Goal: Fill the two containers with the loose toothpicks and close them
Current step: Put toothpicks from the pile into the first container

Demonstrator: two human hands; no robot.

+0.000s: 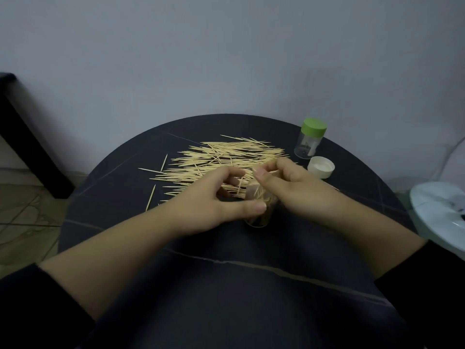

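On the table, two containers: left hand grips one, right hand pinches toothpicks.

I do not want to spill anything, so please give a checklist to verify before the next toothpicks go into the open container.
1. Left hand holds the open container: ok.
2. Right hand pinches a small bunch over its mouth: ok.
3. Room left inside: cannot tell, the hands hide it.
4. White lid lies free on the table: ok.
5. Second container open for filling: not ok, its green lid is on.
6. Loose toothpicks all gathered: not ok, a pile remains.
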